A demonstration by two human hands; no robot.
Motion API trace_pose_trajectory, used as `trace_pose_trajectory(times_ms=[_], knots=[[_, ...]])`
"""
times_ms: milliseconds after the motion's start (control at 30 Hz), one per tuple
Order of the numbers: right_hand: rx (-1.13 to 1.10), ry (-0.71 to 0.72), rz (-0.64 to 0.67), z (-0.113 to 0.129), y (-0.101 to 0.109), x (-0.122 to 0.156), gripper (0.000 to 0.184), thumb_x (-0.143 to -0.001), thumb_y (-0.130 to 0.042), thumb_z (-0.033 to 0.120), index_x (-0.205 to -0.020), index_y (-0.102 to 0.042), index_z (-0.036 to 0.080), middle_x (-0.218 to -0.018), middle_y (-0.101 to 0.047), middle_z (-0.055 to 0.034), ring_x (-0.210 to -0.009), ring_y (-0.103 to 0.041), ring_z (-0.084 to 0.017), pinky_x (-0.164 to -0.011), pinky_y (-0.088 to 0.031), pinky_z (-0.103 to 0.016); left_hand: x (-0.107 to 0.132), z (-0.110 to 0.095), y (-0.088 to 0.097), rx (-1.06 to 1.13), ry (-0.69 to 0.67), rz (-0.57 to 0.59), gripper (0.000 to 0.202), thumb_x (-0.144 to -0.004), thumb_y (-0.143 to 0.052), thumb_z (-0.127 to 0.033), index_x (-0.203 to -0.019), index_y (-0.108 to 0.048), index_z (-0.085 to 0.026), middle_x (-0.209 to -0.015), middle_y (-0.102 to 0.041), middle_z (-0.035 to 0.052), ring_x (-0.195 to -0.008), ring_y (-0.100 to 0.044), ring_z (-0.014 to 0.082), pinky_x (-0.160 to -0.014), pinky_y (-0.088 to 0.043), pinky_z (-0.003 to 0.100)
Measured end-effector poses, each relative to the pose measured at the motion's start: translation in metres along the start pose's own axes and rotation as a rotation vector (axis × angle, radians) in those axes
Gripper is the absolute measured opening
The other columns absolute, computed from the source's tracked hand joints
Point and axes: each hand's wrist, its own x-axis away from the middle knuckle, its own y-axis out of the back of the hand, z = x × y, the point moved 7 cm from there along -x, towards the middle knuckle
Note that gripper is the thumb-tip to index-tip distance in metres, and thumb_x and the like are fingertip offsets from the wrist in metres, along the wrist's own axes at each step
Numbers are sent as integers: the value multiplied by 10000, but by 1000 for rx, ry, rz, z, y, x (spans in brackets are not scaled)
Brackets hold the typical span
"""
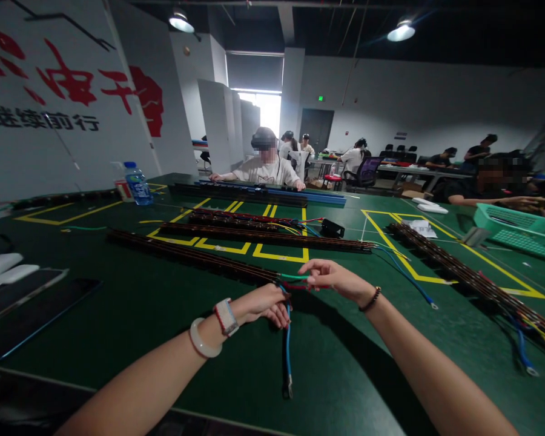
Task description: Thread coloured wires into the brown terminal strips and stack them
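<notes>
A long dark strip (pixel 195 257) lies across the green table (pixel 131 309) and ends right in front of me, with coloured wires coming out of its end. My left hand (pixel 260 304) is closed around that end, where a blue wire (pixel 287 345) hangs toward me. My right hand (pixel 333 278) pinches the red and green wires (pixel 295 280) just right of the strip's end. A watch and a pale bangle sit on my left wrist, a bead bracelet on my right.
Two more dark strips (pixel 263 236) lie further back over yellow floor-style markings, another strip (pixel 472 278) runs along the right. A water bottle (pixel 137 183) stands far left, a green basket (pixel 520 229) far right. A person sits opposite; others work behind.
</notes>
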Motion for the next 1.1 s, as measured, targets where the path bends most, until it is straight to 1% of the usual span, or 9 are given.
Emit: trace_pose_trajectory(times_ms=[100,167,233,333,433,567,700,900,1100], knots=[[238,13,50,-5,13,9,653,-728,-688,433,-1297,-474,193,-1034,-604,-56,-881,-569,-137,-693,-455,-227,3,-2,-1,-14,14,-3,382,-804,-568,-470,-729,-541,-97,-640,-650,126,-552,-614,158,-568,-464,276],[467,46,-17,-4,25,13,765,-724,-686,442,-1386,-377,212,-1310,-470,-100,-1153,-471,-196,-885,-440,-295,5,-4,-1,-25,-10,-6,358,-823,-553,-461,-712,-555,-121,-650,-655,110,-570,-608,158,-588,-463,288],[697,-2,-85,-9,37,14,848,-704,-691,489,-1417,-341,192,-1407,-370,-125,-1265,-372,-243,-1016,-352,-357,6,-6,-1,-31,-37,-3,365,-824,-547,-484,-708,-572,-140,-650,-655,91,-578,-598,158,-598,-458,296],[891,-179,-61,-26,47,12,804,-674,-667,601,-1323,-491,161,-1249,-531,-133,-1124,-498,-276,-948,-395,-379,5,-5,-2,-25,-51,-1,385,-819,-544,-511,-731,-580,-138,-644,-648,79,-578,-589,154,-615,-456,301],[874,-266,87,-41,41,10,698,-683,-633,639,-1177,-612,147,-937,-641,-78,-802,-582,-199,-675,-440,-279,4,-4,-3,25,-54,-5,363,-824,-549,-497,-762,-574,-140,-668,-651,83,-601,-596,153,-643,-456,302],[812,-229,125,-43,30,7,628,-669,-678,575,-1088,-624,110,-785,-585,-20,-637,-487,-115,-526,-331,-213,3,-5,-6,109,-79,3,316,-829,-551,-487,-798,-589,-175,-714,-663,73,-682,-620,168,-705,-462,315],[820,-188,205,-39,4,6,440,-705,-650,556,-825,-626,133,-634,-502,33,-555,-392,-80,-496,-268,-206,1,-5,-7,182,-120,15,298,-834,-540,-490,-799,-597,-200,-775,-676,74,-752,-628,181,-776,-471,334],[1054,-169,48,-15,-16,7,309,-772,-592,453,-696,-628,155,-566,-517,14,-487,-364,-73,-468,-220,-216,-4,1,-6,189,-99,-13,364,-850,-510,-502,-784,-540,-145,-759,-649,104,-712,-623,174,-708,-486,296],[1161,-240,-53,-2,-34,15,383,-785,-530,531,-773,-653,168,-711,-646,-82,-575,-556,-152,-485,-295,-235,-7,0,-10,206,-193,-17,367,-793,-607,-475,-860,-531,-122,-746,-615,61,-627,-573,110,-628,-450,238]])
